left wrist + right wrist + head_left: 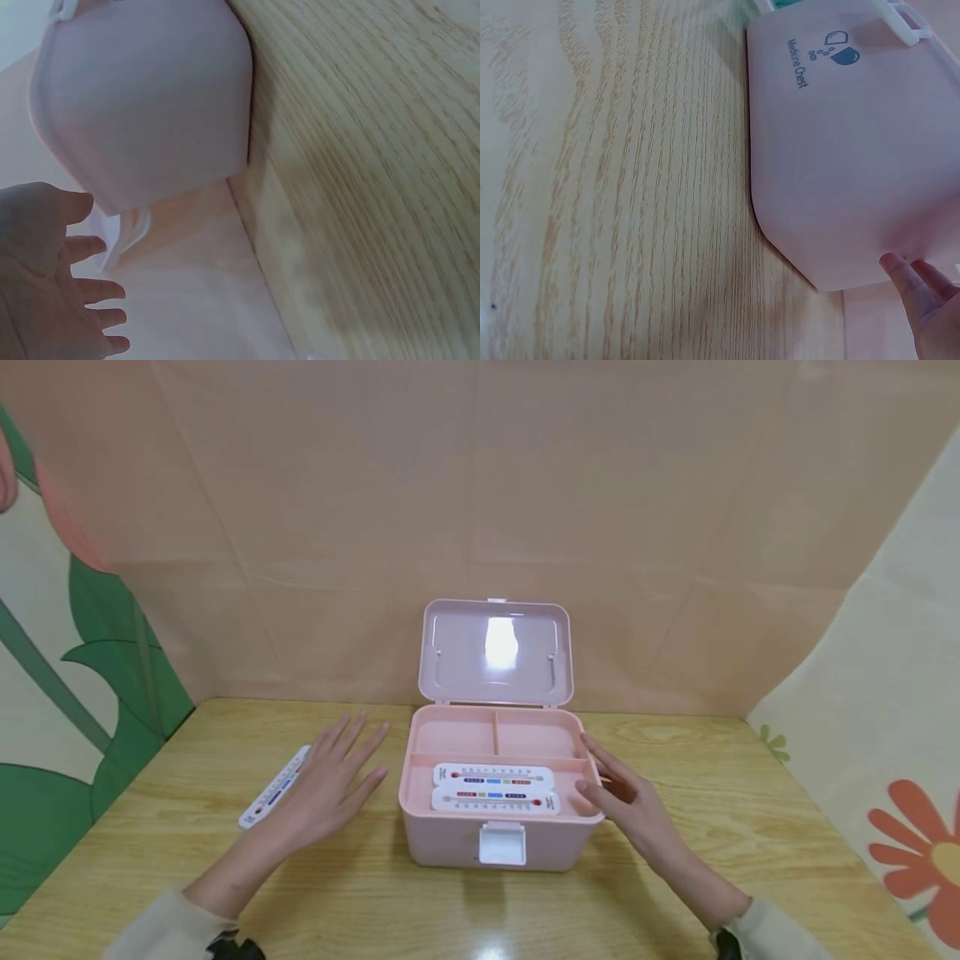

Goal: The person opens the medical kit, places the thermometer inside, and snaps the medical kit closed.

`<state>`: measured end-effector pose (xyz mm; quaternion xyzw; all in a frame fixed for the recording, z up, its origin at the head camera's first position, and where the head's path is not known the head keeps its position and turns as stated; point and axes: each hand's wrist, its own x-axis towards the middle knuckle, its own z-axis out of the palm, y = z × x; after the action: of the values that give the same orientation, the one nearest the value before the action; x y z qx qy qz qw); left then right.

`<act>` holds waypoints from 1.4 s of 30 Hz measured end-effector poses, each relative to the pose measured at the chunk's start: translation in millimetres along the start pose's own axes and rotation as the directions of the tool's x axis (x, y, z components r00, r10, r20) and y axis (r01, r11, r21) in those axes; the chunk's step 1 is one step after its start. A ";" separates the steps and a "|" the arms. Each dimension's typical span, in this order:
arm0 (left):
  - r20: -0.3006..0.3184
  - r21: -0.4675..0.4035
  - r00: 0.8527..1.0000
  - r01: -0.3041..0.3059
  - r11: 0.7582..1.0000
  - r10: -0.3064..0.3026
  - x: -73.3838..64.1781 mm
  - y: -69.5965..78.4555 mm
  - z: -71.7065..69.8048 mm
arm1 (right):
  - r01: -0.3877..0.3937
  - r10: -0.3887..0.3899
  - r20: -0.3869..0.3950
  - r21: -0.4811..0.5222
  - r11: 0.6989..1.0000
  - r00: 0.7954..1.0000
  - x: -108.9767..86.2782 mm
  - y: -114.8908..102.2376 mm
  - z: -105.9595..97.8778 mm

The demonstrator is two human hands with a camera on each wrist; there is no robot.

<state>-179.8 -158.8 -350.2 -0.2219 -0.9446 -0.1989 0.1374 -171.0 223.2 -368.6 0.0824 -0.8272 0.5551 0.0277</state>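
A pink medicine chest [442, 843] stands on the table with its lid [468, 652] raised. Two white thermometers [495, 775] lie side by side in the wide front compartment of its tray. My right hand [637, 814] holds the chest's right side, thumb over the rim; in the right wrist view, fingertips [892, 262] touch the outer wall. To the left of the chest, my left hand [322, 785] is spread palm down with nothing in its grasp. Another thermometer [272, 793] lies on the table beside it, its far end partly hidden by that hand.
Two rear compartments [453, 731] of the tray hold nothing visible. A white latch [502, 845] hangs at the chest's front. The wooden table [675, 893] ends at a plain backdrop [315, 527], with flower-patterned panels [847, 693] on both sides.
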 end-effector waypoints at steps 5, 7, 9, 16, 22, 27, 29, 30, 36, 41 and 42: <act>-0.009 -0.010 1.000 0.012 1.000 -0.012 -4.3 -5.0 0.5 | -0.003 0.003 0.005 0.008 1.000 1.000 -0.7 0.4 -0.2; -0.010 -0.018 1.000 0.012 1.000 -0.012 -5.5 -6.7 0.6 | 0.001 -0.001 0.007 0.014 1.000 1.000 -0.5 0.9 -0.3; -0.006 -0.026 1.000 0.012 1.000 -0.012 -6.4 -7.9 0.6 | 0.007 -0.007 0.008 0.018 1.000 1.000 -0.1 1.6 -0.4; 0.024 -0.027 0.999 0.036 0.999 -0.036 -9.3 -12.2 0.2 | 0.005 -0.005 0.005 -0.006 1.000 1.000 -0.1 2.0 -0.6; 0.023 -0.019 0.999 0.049 0.999 -0.048 -15.1 -19.9 -2.1 | 0.013 -0.013 0.000 -0.005 1.000 1.000 0.1 1.8 -0.6; -0.004 -0.017 0.998 0.057 0.998 -0.057 -20.8 -28.0 -4.5 | 0.016 -0.016 -0.002 0.005 1.000 1.000 0.4 2.0 -0.3; -0.023 -0.019 0.998 0.053 0.998 -0.054 -22.1 -30.4 -5.2 | 0.013 -0.013 -0.001 0.007 1.000 1.000 0.4 2.1 -0.5; -0.036 -0.018 0.998 0.051 0.999 -0.051 -22.5 -31.7 -5.5 | 0.012 -0.012 -0.002 0.005 1.000 1.000 0.4 2.1 -0.6; -0.067 -0.015 0.996 0.055 0.998 -0.056 -25.4 -39.0 -5.5 | 0.004 -0.004 0.000 -0.010 1.000 1.000 0.7 2.2 -0.9; -0.090 -0.001 0.994 0.063 0.998 -0.063 -29.2 -45.7 -4.2 | -0.003 0.003 0.000 -0.022 1.000 1.000 0.7 1.0 -0.6; -0.096 -0.001 0.993 0.067 0.998 -0.067 -30.2 -47.3 -4.0 | 0.000 0.000 0.002 -0.021 1.000 1.000 0.9 0.8 -0.5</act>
<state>-175.5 -210.5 -372.1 -0.1801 -0.9442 -0.2125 0.1759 -172.0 223.9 -369.0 0.0824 -0.8330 0.5465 0.0278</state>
